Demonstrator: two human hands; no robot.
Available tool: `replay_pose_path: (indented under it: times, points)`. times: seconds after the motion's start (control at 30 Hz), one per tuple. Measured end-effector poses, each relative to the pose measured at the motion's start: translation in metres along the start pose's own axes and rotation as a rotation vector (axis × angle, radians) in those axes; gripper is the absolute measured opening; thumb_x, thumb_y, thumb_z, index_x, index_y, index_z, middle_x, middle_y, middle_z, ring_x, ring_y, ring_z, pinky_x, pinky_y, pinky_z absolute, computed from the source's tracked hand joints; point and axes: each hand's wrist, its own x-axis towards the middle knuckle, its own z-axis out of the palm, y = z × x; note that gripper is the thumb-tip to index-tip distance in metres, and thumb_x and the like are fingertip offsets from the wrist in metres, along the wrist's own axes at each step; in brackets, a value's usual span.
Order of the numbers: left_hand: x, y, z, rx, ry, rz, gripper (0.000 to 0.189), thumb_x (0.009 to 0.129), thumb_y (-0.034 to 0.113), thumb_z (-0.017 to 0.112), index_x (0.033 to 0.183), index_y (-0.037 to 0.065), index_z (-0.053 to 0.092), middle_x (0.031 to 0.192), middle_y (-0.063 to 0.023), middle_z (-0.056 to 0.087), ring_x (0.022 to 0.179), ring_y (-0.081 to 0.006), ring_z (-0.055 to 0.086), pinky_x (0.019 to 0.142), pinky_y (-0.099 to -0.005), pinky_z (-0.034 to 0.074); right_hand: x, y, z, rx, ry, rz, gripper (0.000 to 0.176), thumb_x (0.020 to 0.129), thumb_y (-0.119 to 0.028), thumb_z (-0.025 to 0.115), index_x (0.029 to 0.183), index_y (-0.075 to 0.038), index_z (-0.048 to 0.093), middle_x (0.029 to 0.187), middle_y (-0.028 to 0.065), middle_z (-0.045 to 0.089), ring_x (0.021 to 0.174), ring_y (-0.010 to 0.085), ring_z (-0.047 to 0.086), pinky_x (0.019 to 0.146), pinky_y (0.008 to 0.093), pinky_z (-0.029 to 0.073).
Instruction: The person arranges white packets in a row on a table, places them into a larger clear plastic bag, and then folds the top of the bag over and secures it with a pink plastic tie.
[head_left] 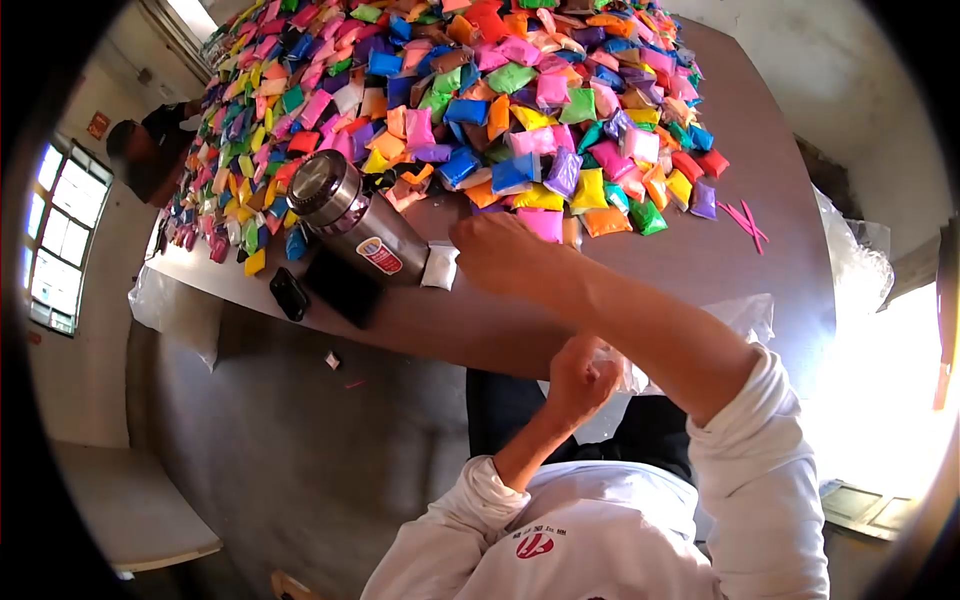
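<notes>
My right hand (497,252) reaches across to the near edge of a large pile of small colourful packets (530,110). Its fingers point away from me and are mostly hidden, so what they touch or hold cannot be made out. A white packet (440,267) lies just left of it, and a pink packet (541,224) sits just beyond. Close to my body, at the table's front edge, my left hand (583,378) is closed on a clear plastic bag (632,376). Part of the bag is hidden behind my right forearm.
A steel vacuum flask (360,220) stands left of my right hand, beside a dark flat object (343,285) and a small black object (289,294). Pink sticks (743,228) lie on the brown table (770,150) at right. Another person (150,150) is at the far left.
</notes>
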Motion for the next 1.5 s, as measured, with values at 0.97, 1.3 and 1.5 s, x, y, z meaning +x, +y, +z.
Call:
replay_pose_path:
  times: [0.97,1.3,1.5]
  points:
    - [-0.002,-0.005,-0.007,-0.032,-0.108,-0.093,0.023,0.090,0.019,0.060,0.100,-0.002,0.062,0.089,-0.0079,0.062,0.079,-0.0138,0.058,0.069,-0.0281,0.048,-0.306,0.017,-0.126,0.666,0.259,0.729,0.032,0.088,-0.019,0.070,0.110,0.003,0.061,0.085,0.0072,0.066,0.076,0.0106,0.062,0.065,0.0250,0.051]
    - [-0.002,-0.002,-0.005,-0.060,-0.076,-0.162,0.028,0.091,0.026,0.064,0.100,0.000,0.062,0.089,-0.0046,0.060,0.076,-0.0077,0.053,0.063,-0.0221,0.044,-0.311,0.023,-0.064,0.833,0.457,0.735,0.038,0.083,-0.031,0.071,0.097,0.004,0.066,0.070,0.0048,0.061,0.064,0.0096,0.055,0.057,0.0280,0.045]
    - [-0.002,0.000,-0.005,-0.079,-0.086,-0.250,0.027,0.091,0.024,0.064,0.103,-0.001,0.062,0.089,-0.0051,0.061,0.077,-0.0090,0.055,0.065,-0.0231,0.045,-0.281,0.026,-0.047,0.744,0.348,0.685,0.033,0.080,-0.026,0.068,0.094,0.004,0.067,0.064,0.0095,0.059,0.057,0.0138,0.056,0.055,0.0310,0.045]
